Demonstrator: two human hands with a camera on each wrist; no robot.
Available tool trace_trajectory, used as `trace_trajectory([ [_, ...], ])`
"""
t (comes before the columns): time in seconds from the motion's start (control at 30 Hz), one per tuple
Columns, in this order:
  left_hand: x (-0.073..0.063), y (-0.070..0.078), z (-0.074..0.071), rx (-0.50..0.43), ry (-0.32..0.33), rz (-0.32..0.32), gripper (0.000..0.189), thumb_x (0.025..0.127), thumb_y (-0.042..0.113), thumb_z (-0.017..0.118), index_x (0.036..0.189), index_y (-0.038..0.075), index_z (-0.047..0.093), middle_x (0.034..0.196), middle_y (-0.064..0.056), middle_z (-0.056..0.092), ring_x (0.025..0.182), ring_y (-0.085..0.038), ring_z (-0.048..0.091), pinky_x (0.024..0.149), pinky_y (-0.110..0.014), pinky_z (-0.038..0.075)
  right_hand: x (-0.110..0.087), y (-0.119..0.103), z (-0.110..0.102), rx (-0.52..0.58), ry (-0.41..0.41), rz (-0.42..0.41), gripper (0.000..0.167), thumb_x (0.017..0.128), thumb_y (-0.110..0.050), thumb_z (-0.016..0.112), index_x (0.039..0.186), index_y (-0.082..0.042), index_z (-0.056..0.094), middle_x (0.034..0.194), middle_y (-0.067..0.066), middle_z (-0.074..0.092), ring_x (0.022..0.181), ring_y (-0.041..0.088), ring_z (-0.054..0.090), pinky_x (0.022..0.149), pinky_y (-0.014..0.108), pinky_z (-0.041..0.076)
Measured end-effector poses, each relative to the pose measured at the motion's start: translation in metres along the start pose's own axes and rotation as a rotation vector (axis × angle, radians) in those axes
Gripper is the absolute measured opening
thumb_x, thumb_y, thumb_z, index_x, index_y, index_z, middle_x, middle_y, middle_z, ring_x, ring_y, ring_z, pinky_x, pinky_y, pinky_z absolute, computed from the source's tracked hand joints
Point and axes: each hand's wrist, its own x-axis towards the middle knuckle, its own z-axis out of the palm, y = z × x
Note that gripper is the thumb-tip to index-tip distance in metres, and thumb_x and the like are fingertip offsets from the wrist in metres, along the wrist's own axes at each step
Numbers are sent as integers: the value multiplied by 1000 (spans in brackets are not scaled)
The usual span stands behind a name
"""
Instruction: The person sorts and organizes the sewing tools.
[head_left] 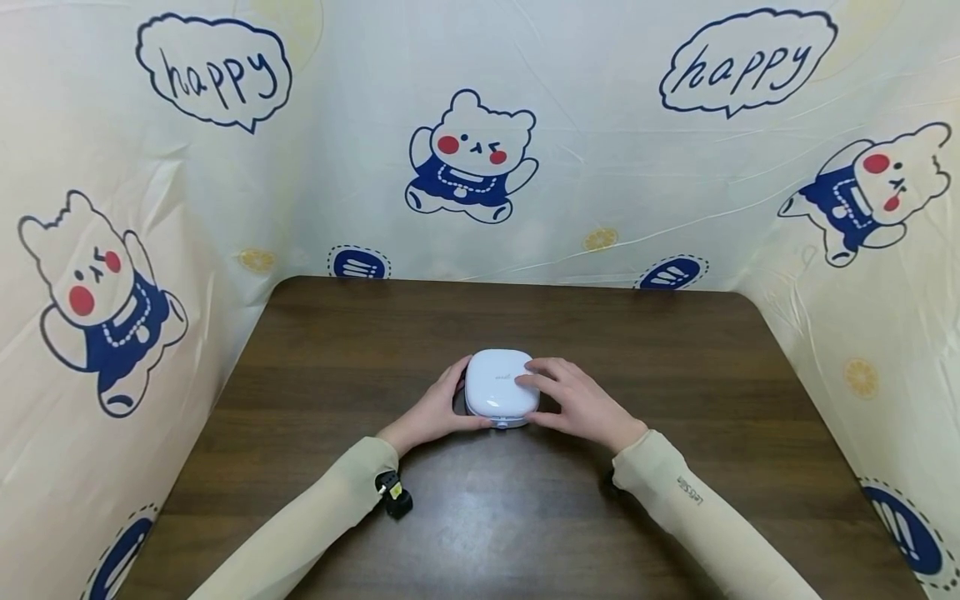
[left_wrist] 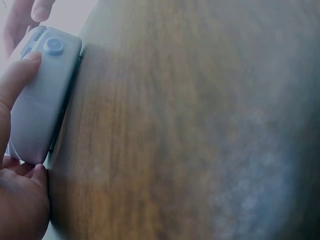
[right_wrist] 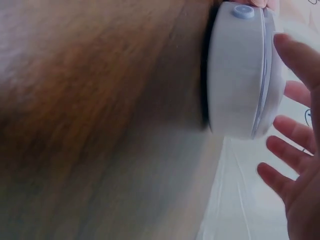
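Observation:
A white rounded-square case (head_left: 495, 383) with a lid stands on the brown table, with small lettering on top. In the left wrist view its front shows a round button (left_wrist: 54, 46) and a seam beneath the lid. My left hand (head_left: 438, 408) grips the case from the left, thumb on the front by the button and fingers round the side. My right hand (head_left: 581, 404) is at the right side, fingers spread over the lid's edge. In the right wrist view, the thumb (right_wrist: 295, 55) is by the lid seam (right_wrist: 262, 75) and the other fingers are loosely bent.
The dark wood table (head_left: 337, 358) has rounded far corners. A pale printed curtain (head_left: 570, 183) with cartoon bears surrounds its back and sides. A small black device (head_left: 395, 496) is strapped at the left sleeve's cuff.

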Motion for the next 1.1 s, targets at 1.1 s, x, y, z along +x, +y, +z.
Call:
trace_trajectory([
  [1.1,2,-1,0,-23,6,1,115,80,31,93,165,8,19,167,-16,28,150,-27,38,120,-39,35,23,9,14,266,-128,213,98,83,-48,85,163,-19,34,160,13,36,141,32,43,111,50,44],
])
